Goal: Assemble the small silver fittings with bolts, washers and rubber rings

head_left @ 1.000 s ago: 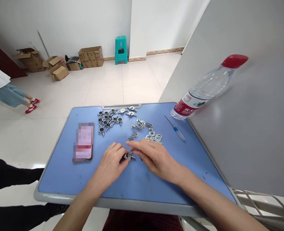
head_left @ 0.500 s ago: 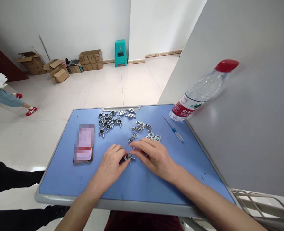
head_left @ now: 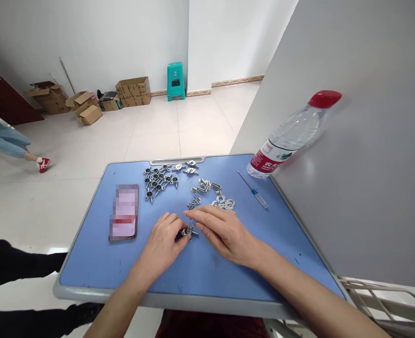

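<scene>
My left hand (head_left: 167,237) is closed at the fingertips on a small metal flanged fitting (head_left: 187,232) with a round hole and a short stem, holding it low over the table. Over that fitting is my right hand (head_left: 223,230), thumb and fingers pinched round a thin, partly clear rod (head_left: 192,225) whose kind I cannot make out. Small screws (head_left: 193,203) lie just beyond my right fingertips. Flat metal plates (head_left: 228,203) are partly hidden behind that hand. Farther back are loose metal stem pieces (head_left: 203,186) and a group of fittings with dark round centres (head_left: 158,179).
A phone (head_left: 125,211) lies on the left of the blue table (head_left: 94,263). To the right are a screwdriver (head_left: 252,190) and a water bottle (head_left: 277,145) beside a grey panel (head_left: 369,164). Beyond stand a green stool (head_left: 175,80), cardboard boxes (head_left: 133,91) and a person (head_left: 6,138).
My right hand has tilted and its fingertips have shifted slightly over the fitting, showing the thin rod. My left hand keeps its hold. The person at the far left has moved left.
</scene>
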### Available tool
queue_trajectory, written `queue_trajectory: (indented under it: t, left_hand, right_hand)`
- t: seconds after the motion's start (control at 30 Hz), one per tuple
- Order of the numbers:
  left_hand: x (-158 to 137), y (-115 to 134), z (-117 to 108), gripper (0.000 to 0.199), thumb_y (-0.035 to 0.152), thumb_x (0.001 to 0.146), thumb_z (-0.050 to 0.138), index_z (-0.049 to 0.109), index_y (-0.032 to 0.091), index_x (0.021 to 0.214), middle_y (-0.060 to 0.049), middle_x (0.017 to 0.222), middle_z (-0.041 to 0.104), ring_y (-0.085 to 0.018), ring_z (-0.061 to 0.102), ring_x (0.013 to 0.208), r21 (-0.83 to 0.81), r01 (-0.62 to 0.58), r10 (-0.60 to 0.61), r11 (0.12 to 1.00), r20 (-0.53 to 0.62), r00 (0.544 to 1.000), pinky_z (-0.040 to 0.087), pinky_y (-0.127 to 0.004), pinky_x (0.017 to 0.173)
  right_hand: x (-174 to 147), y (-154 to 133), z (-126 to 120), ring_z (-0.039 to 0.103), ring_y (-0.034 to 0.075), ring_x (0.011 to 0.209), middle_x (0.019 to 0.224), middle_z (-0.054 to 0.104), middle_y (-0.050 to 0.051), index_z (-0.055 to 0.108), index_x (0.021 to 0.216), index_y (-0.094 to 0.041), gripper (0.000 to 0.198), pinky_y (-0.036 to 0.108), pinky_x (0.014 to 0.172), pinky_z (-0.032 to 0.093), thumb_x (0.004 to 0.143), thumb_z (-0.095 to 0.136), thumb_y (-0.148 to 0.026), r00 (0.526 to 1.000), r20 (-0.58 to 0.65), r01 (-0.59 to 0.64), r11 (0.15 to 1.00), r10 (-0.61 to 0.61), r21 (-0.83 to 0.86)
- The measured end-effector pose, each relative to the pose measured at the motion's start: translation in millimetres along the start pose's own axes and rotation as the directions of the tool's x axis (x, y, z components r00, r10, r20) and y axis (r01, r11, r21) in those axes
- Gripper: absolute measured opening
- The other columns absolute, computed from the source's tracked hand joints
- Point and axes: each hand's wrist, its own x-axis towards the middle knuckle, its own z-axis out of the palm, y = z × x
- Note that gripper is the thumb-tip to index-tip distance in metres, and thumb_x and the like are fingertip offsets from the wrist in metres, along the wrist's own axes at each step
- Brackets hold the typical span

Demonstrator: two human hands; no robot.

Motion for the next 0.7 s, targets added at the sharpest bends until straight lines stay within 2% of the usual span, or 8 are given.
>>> queue_trajectory:
  t: [0.1,0.27,0.4,0.53,0.6,0.7]
  left_hand:
    - [0,0,1,0.007,0.014,0.089,0.057,0.061,0.019,0.088,-0.002,0.088,0.060,-0.020,0.053,0.085,0.005,-0.007,0.007,1.000,-0.007,1.000,0.046,-0.034,0.077]
    - [0,-1,1,0.013,0.016,0.090,0.056,0.057,0.019,0.077,-0.002,0.085,0.060,-0.019,0.053,0.082,0.024,0.013,-0.013,1.000,-0.009,1.000,0.046,-0.035,0.076]
    - [0,-2,1,0.008,0.016,0.090,0.055,0.059,0.020,0.084,-0.003,0.089,0.062,-0.020,0.056,0.086,-0.009,-0.007,0.007,1.000,-0.016,1.000,0.047,-0.037,0.081]
    - [1,-1,0,0.007,0.014,0.088,0.056,0.059,0.020,0.086,-0.002,0.093,0.063,-0.020,0.057,0.089,-0.060,0.003,-0.004,0.998,-0.011,1.000,0.047,-0.036,0.081]
    - [1,-1,0,0.009,0.014,0.087,0.058,0.058,0.019,0.081,-0.002,0.090,0.062,-0.020,0.056,0.087,-0.040,0.020,-0.021,0.999,-0.006,1.000,0.047,-0.035,0.077]
    - [1,-1,0,0.009,0.014,0.087,0.058,0.057,0.019,0.080,-0.001,0.086,0.061,-0.020,0.055,0.084,-0.016,0.024,-0.024,1.000,-0.007,1.000,0.046,-0.033,0.073]
  right_hand:
    - [1,-2,-1,0.065,0.016,0.080,0.093,0.070,0.007,0.057,0.118,-0.019,0.025,0.028,0.070,0.053,0.098,0.043,-0.013,1.000,-0.019,-0.009,0.999,0.009,0.040]
    - [2,-5,7,0.061,0.015,0.067,0.078,0.068,0.005,0.061,0.100,-0.018,0.014,0.027,0.062,0.050,0.097,0.047,-0.017,0.996,-0.062,-0.065,0.998,0.064,-0.011]
    - [1,-4,8,0.061,0.015,0.069,0.082,0.067,0.005,0.060,0.113,-0.019,0.022,0.026,0.062,0.050,0.098,0.044,-0.017,0.998,-0.053,-0.035,0.999,0.035,-0.006]
    - [0,-2,-1,0.061,0.017,0.080,0.092,0.067,0.008,0.053,0.128,-0.019,0.031,0.030,0.068,0.051,0.100,0.040,-0.019,0.998,0.059,-0.014,0.999,0.011,0.047]
    - [1,-1,-5,0.061,0.017,0.081,0.093,0.068,0.007,0.054,0.126,-0.019,0.029,0.030,0.070,0.051,0.099,0.041,-0.017,0.996,0.084,-0.032,0.996,0.025,0.085]
    - [3,-2,-6,0.058,0.016,0.072,0.085,0.068,0.005,0.058,0.112,-0.020,0.021,0.029,0.067,0.048,0.099,0.042,-0.016,0.998,0.048,-0.041,0.994,0.037,0.101]
